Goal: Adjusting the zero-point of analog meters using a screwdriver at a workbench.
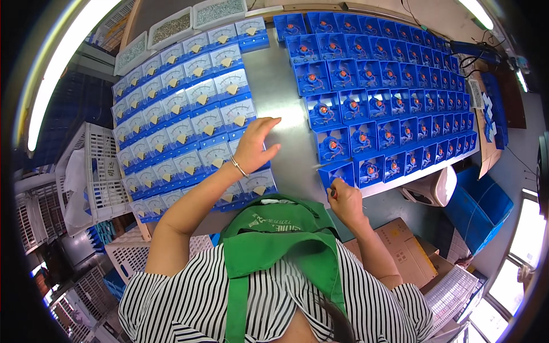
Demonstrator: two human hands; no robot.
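Note:
My left hand [255,146] hovers over the bare metal strip of the table [280,123], fingers apart and holding nothing. A bracelet [238,167] circles its wrist. At the near edge my right hand [348,204] is closed around a screwdriver [333,194], of which a red and black handle shows; its tip cannot be made out. That hand is right beside the nearest open blue box [341,170], partly covering it. To the left stand rows of panel meters [231,88] with clear dial fronts, yellowish patches and blue bases.
Rows of open blue housings [354,106] with orange-red parts and wires fill the right side. Trays of small parts [170,28] line the far left. White crates [100,171] stand at left; a stool [432,187], blue bin [477,208] and cardboard box [403,248] at right.

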